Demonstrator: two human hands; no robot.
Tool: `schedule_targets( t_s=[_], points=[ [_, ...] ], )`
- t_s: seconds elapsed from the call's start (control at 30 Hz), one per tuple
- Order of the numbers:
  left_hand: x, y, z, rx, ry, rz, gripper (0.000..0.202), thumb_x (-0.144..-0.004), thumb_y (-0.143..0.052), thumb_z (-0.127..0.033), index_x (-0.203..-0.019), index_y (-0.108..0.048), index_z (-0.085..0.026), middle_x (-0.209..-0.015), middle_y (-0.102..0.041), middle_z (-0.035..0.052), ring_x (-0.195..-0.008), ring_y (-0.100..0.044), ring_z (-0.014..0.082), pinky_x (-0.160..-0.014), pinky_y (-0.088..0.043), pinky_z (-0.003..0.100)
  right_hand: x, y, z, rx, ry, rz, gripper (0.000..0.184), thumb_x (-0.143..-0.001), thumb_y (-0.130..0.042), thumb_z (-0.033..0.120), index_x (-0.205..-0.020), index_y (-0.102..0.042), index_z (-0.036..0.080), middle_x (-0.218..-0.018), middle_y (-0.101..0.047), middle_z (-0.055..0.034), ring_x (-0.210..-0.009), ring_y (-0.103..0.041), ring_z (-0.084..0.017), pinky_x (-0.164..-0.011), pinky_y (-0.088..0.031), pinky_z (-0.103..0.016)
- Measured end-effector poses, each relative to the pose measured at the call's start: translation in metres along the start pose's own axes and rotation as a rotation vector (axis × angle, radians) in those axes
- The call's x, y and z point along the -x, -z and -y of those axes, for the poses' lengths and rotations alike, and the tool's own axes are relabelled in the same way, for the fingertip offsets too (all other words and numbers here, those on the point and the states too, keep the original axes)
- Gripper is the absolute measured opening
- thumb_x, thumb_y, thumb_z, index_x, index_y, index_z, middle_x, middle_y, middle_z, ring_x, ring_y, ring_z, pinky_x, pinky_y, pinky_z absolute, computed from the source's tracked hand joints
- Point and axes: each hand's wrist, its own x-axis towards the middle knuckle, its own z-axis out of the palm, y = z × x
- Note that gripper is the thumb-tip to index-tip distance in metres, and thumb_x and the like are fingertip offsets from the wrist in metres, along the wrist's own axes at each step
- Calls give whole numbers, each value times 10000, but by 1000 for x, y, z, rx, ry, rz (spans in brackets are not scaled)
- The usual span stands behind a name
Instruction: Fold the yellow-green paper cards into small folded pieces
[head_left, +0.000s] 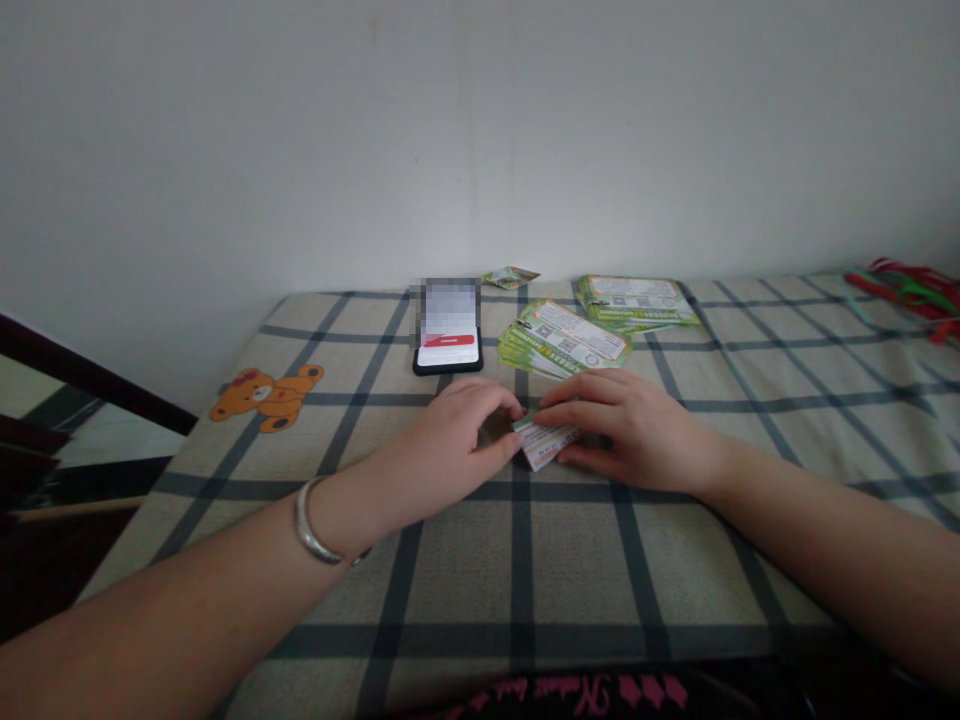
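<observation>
Live on the head view, and I've got both hands together at frame centre. The left hand and right hand are closing in on one small printed slip, green along its left end. The left grip is narrow, thumb and fingertips pinched at that green end. The right grip is narrow too, fingers laid across the top with the thumb tucked underneath. The slip sits between them, just below the near stack, and I can't tell whether it's clear of the checked cover or resting on it.

Risks from here: it's a small, thin piece, so if either pinch slackens it could drop or twist out. If it's more than one sheet, uneven pressure could slide the layers apart. The right knuckles are working just below the near stack, and one careless lift could catch its fanned edge and spill it. The phone sits just up and left of the left hand, so a wide swing could knock it.

Count coming in: two hands, one slip, though I can't tell how many sheets. Two fanned stacks, with the far stack up behind the near one, card counts unreadable. One phone, screen blurred. One small packet at the top edge. One bangle on the left wrist. One bear print at left. At upper right there's a tangle of red and green cords, too knotted to count.
</observation>
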Motion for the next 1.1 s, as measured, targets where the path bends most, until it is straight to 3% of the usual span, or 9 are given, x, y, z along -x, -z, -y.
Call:
schedule_targets(
  t_s=[0.2,0.4,0.5,0.63,0.83,1.1],
  points=[
    [0,-5,1,141,125,-19,148,-858,-620,-277,-979,-585,-198,-954,-651,34,-901,-635,187,-813,-534,378,-1,-5,0,26,-15,-74,303,-879,-632,349,-1121,-590,170,-1099,-684,-81,-991,-624,-214,-849,-493,-362],
    [-1,-4,-1,152,151,-66,87,-818,-643,-238,-895,-620,-202,-860,-678,13,-840,-648,186,-745,-536,346,-1,-7,0,23,-15,-87,375,-882,-629,382,-1186,-557,174,-1107,-675,-93,-1003,-622,-220,-853,-500,-366],
    [-2,-1,-5,171,158,-85,57,-814,-633,-204,-872,-633,-203,-841,-680,-2,-796,-640,167,-756,-528,338,-1,-6,1,31,-79,-144,437,-869,-643,387,-1230,-532,167,-1081,-673,-108,-999,-623,-237,-859,-501,-386],
    [-3,1,-8,150,115,-132,50,-806,-640,-174,-848,-632,-200,-819,-667,-19,-767,-623,149,-752,-509,316,0,-5,1,1,-214,-152,343,-883,-618,329,-1184,-566,175,-1066,-672,-103,-993,-616,-236,-855,-497,-392],
    [-3,1,-7,108,58,-147,70,-812,-633,-145,-858,-629,-199,-834,-657,-22,-786,-612,140,-750,-488,299,-2,-8,-1,-91,-295,-144,189,-873,-627,318,-996,-650,177,-875,-673,-55,-796,-596,-172,-708,-472,-299],
    [-2,-1,-6,89,58,-123,56,-842,-598,-170,-890,-596,-199,-858,-642,-13,-785,-602,142,-742,-486,304,-4,-12,3,-277,-415,-107,108,-847,-628,277,-811,-628,175,-673,-603,10,-575,-521,-104,-516,-385,-222]
  ],
)
